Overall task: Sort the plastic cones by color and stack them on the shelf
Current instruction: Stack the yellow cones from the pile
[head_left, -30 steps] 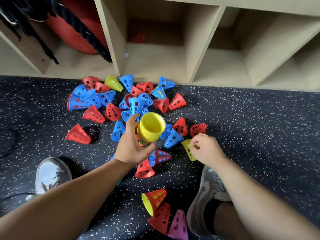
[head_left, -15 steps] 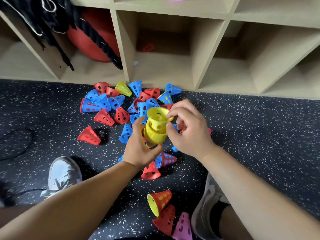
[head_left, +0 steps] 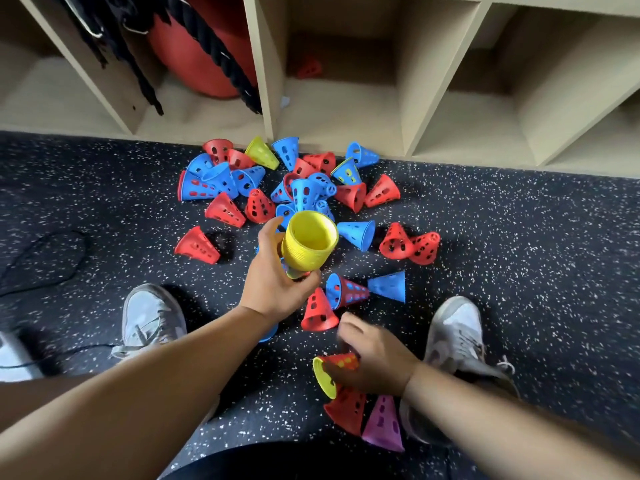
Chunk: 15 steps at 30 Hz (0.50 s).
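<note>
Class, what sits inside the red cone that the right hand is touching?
A yellow cone is nested in the red cone: its rim sticks out and yellow shows through the holes. The right hand covers the narrow end.

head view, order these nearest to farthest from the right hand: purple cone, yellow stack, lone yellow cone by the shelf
1. purple cone, right beside the right hand, on the person's side.
2. yellow stack, held in the left hand.
3. lone yellow cone, far off at the shelf.
</note>
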Motion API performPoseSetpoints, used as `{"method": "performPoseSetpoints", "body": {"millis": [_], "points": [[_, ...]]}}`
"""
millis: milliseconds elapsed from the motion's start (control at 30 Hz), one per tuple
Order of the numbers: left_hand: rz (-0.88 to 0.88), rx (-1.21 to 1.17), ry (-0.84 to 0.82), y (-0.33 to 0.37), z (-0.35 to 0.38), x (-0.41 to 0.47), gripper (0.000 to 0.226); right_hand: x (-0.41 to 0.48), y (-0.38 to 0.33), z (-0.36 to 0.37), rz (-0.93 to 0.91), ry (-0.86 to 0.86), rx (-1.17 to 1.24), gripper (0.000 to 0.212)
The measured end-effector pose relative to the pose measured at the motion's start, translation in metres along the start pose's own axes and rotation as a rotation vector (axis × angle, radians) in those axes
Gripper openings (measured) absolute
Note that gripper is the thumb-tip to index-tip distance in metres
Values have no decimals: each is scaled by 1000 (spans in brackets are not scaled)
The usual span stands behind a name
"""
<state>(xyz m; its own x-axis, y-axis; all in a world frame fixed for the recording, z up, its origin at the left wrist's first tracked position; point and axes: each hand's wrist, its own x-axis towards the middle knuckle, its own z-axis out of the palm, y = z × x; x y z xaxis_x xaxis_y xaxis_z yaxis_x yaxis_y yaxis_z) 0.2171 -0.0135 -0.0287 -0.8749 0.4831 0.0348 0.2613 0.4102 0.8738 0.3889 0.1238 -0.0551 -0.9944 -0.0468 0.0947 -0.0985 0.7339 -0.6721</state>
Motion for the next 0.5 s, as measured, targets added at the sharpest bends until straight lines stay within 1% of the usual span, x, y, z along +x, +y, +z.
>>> {"method": "performPoseSetpoints", "body": {"millis": [100, 233, 400, 500], "points": [[-10, -10, 5, -4, -4, -7, 94, -9, -3, 25, 27, -52, -33, 41], [-13, 10, -5, -12, -7, -16, 95, -18, -3, 40, 115, -137, -83, 43], [-2, 49, -66, -18, -10, -33, 94, -21, -3, 37, 233, -197, -25, 24], [11, 93, -103, -20, -11, -40, 98, -17, -4, 29, 375, -174, 4, 13]]}}
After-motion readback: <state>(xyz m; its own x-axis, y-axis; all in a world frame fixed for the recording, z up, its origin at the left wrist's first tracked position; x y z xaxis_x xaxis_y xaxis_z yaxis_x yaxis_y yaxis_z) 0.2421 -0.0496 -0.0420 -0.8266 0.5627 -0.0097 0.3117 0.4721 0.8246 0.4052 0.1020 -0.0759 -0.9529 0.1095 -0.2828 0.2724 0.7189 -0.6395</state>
